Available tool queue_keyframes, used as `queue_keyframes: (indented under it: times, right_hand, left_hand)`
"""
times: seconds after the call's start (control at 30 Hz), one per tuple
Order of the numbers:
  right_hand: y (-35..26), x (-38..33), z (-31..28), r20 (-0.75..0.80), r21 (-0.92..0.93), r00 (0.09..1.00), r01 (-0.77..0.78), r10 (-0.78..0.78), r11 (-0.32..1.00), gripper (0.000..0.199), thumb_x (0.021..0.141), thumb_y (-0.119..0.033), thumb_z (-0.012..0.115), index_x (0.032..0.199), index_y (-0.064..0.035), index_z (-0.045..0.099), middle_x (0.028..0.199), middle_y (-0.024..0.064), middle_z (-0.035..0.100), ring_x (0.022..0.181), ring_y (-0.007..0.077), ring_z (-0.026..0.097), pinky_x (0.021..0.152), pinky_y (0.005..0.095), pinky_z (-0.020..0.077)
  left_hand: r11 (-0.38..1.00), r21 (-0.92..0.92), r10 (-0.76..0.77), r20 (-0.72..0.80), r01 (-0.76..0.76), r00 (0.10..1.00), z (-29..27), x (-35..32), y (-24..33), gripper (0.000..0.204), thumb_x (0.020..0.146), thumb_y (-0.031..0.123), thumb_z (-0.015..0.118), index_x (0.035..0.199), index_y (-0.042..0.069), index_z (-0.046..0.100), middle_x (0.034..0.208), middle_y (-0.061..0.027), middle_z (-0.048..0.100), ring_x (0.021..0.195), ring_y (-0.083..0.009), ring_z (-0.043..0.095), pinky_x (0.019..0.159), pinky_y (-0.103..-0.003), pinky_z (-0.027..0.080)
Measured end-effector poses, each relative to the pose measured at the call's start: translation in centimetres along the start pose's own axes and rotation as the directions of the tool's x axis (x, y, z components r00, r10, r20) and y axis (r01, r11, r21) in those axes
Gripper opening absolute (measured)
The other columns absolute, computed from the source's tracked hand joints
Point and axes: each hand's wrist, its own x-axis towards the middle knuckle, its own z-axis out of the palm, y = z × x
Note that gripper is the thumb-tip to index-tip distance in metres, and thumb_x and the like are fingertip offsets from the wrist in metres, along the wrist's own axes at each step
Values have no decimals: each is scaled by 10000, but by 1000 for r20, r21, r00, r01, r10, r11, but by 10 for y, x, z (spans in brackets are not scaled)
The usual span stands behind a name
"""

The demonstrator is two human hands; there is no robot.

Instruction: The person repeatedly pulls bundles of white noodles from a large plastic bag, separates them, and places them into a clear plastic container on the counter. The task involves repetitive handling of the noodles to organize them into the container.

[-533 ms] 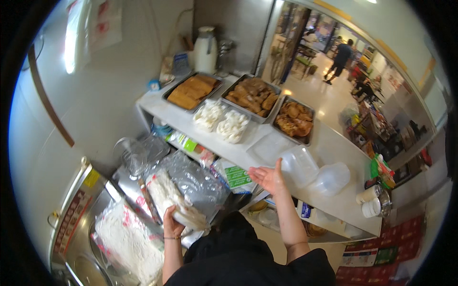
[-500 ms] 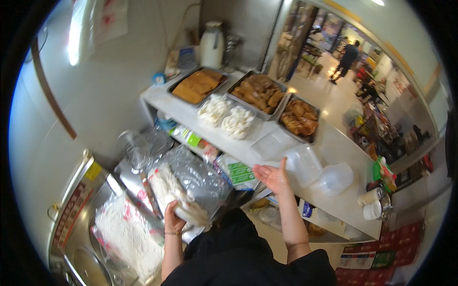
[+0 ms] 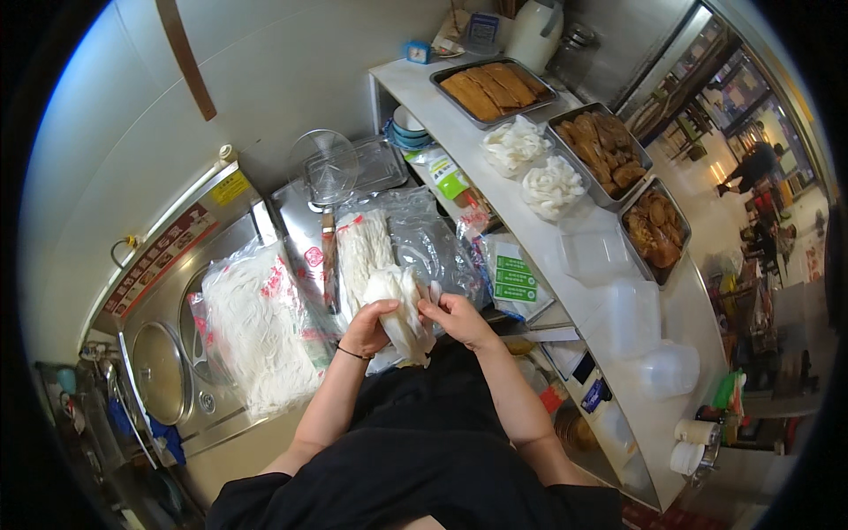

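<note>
Here, the left hand (image 3: 369, 329) holds a loose, soft bundle of white noodles (image 3: 395, 305), with its fingers curled around the left side; the right hand (image 3: 456, 320) is closed narrowly, its thumb and fingers pinching the right side of the same bundle; both hands stand near each other, just before the person's black shirt (image 3: 415, 433). The bundle is at the near end of a long heap of pale noodles (image 3: 363, 243); whether it touches this heap, I cannot tell. To the left lies a large clear plastic bag with red print (image 3: 306, 311), filled with white noodles; farther back stands a round wire strainer (image 3: 323, 166); on the white counter (image 3: 645, 424) at the right are two portions of white noodles in clear boxes (image 3: 553, 187), beside rectangular metal trays (image 3: 581, 168) of brown food.
</note>
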Motion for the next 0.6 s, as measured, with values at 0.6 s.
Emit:
queue_keyframes:
  times: [0.6]
  right_hand:
    - [18, 40, 10, 115, -79, 993, 27, -18, 997, 283, 785, -200, 607, 977, -5, 535, 801, -4, 563, 700, 49, 490, 611, 200, 405]
  left_hand:
    - [990, 140, 50, -282, -10, 958, -32, 13, 1, 234, 767, 117, 537, 959, -17, 534, 891, -102, 582, 803, -190, 570, 700, -312, 469]
